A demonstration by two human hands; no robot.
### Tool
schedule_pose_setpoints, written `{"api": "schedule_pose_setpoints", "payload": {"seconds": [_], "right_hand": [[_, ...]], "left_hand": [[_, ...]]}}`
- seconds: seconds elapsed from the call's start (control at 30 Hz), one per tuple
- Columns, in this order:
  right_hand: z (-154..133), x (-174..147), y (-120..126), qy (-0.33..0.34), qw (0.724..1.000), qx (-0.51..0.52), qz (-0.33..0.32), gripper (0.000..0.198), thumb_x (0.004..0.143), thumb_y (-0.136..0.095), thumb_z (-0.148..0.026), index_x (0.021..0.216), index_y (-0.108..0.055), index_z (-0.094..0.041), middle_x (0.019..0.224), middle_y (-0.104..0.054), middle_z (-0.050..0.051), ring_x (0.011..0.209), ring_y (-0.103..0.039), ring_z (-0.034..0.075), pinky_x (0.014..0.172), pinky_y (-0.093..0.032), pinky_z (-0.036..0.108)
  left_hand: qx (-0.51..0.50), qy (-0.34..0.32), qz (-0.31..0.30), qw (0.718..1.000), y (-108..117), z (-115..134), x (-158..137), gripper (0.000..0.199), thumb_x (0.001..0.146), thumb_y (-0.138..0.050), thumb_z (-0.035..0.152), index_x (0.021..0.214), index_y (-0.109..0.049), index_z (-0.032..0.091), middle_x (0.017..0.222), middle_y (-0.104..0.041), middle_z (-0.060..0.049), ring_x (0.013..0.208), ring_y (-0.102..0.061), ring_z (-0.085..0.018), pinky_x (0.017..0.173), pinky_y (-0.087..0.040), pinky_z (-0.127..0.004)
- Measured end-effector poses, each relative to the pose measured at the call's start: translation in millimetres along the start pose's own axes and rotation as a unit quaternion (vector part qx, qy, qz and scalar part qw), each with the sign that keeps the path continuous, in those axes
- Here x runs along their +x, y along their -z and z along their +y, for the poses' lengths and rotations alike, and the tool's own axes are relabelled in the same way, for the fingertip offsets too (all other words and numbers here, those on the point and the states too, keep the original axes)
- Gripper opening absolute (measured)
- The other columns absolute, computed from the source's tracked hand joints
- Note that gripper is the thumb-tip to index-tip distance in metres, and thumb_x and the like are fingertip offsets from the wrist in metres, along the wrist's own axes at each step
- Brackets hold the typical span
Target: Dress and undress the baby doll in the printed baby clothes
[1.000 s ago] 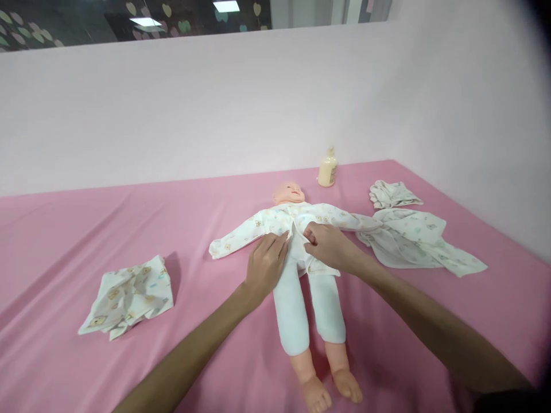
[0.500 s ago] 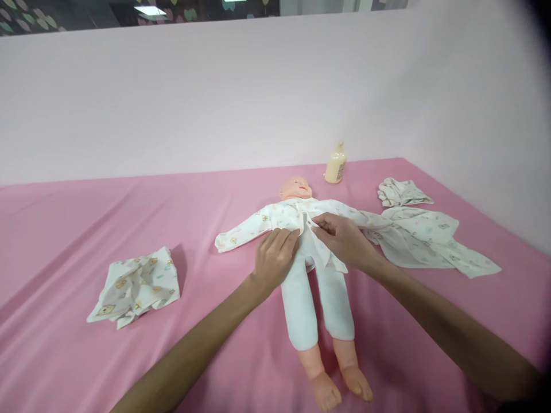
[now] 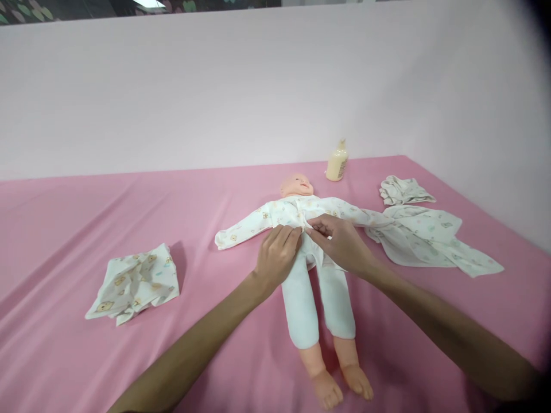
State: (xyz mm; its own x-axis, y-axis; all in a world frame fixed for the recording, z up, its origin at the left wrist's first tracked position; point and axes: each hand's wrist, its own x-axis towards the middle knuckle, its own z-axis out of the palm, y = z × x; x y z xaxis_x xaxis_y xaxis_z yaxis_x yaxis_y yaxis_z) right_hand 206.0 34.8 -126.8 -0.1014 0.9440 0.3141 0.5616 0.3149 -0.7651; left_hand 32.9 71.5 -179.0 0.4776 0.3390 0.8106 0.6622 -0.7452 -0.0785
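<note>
On the doll (image 3: 300, 310) | hands (image 3: 278, 255) (image 3: 342, 244) angled inward, almost touching | fingers (image 3: 284, 235) nearly closed, pinching shirt (image 3: 284, 212) front

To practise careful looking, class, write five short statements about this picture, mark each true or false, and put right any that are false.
1. The doll lies on a pink sheet. True.
2. The left hand rests on the doll's head. False: the left hand is at the front of the printed top.
3. The right hand is at the front of the top too. True.
4. The pump bottle lies on its side. False: the pump bottle stands upright.
5. The doll's feet are bare. True.
</note>
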Motion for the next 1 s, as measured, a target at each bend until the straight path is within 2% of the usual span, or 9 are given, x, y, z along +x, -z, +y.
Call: {"api": "schedule_pose_setpoints", "payload": {"seconds": [0.13,0.27,0.43,0.57,0.73,1.0], "right_hand": [[2.4,-0.3,-1.7,0.0,1.0,0.011,-0.002,0.014,0.091,-0.056,-0.029,0.087,-0.063,-0.019,0.067,-0.049,-0.004,0.065,-0.044,0.012,0.064,-0.039,0.029],[5.5,0.2,-1.5,-0.027,0.998,0.051,-0.021,0.017,0.091,-0.057,-0.034,0.091,-0.064,-0.019,0.067,-0.049,-0.004,0.063,-0.043,0.012,0.06,-0.038,0.028],[5.9,1.1,0.3,-0.061,0.994,0.08,-0.035,0.02,0.09,-0.058,-0.039,0.089,-0.064,-0.02,0.075,-0.06,-0.001,0.066,-0.049,0.013,0.06,-0.039,0.028],[7.2,2.3,1.0,-0.067,0.992,0.102,-0.04,0.022,0.089,-0.06,-0.04,0.093,-0.066,-0.019,0.083,-0.066,0.002,0.072,-0.056,0.015,0.064,-0.042,0.029],[10.6,4.5,-0.1,-0.065,0.988,0.132,-0.043,0.024,0.087,-0.064,-0.04,0.096,-0.065,-0.018,0.082,-0.068,0.002,0.072,-0.059,0.016,0.063,-0.044,0.028],[16.4,4.5,-9.0,-0.059,0.988,0.134,-0.043,0.013,0.088,-0.06,-0.029,0.094,-0.064,-0.019,0.083,-0.068,0.001,0.074,-0.062,0.016,0.065,-0.046,0.028]], "left_hand": [[-0.011,0.019,-0.003,1.0,-1.3,-0.4,-1.1,0.015,0.095,-0.047,0.008,0.103,-0.059,0.014,0.077,-0.062,-0.005,0.07,-0.054,-0.017,0.064,-0.044,-0.029],[-0.017,0.024,-0.006,1.0,-1.7,-0.5,-1.2,0.016,0.095,-0.046,0.009,0.103,-0.059,0.014,0.076,-0.061,-0.005,0.07,-0.053,-0.017,0.064,-0.044,-0.029],[-0.014,0.023,-0.006,1.0,-1.4,0.0,-0.5,0.016,0.095,-0.046,0.009,0.102,-0.059,0.014,0.076,-0.061,-0.005,0.069,-0.053,-0.017,0.063,-0.044,-0.029],[-0.008,0.012,-0.004,1.0,-1.4,0.0,-0.9,0.016,0.094,-0.047,0.008,0.103,-0.059,0.014,0.078,-0.063,-0.005,0.07,-0.053,-0.017,0.064,-0.044,-0.03],[0.004,-0.011,-0.001,1.0,-0.5,-0.3,-0.8,0.017,0.092,-0.051,0.006,0.106,-0.058,0.012,0.078,-0.063,-0.006,0.07,-0.053,-0.018,0.064,-0.045,-0.031],[-0.029,0.01,-0.001,1.0,1.6,3.2,0.4,0.017,0.093,-0.049,0.007,0.106,-0.058,0.013,0.081,-0.064,-0.006,0.073,-0.056,-0.018,0.067,-0.049,-0.031]]}}
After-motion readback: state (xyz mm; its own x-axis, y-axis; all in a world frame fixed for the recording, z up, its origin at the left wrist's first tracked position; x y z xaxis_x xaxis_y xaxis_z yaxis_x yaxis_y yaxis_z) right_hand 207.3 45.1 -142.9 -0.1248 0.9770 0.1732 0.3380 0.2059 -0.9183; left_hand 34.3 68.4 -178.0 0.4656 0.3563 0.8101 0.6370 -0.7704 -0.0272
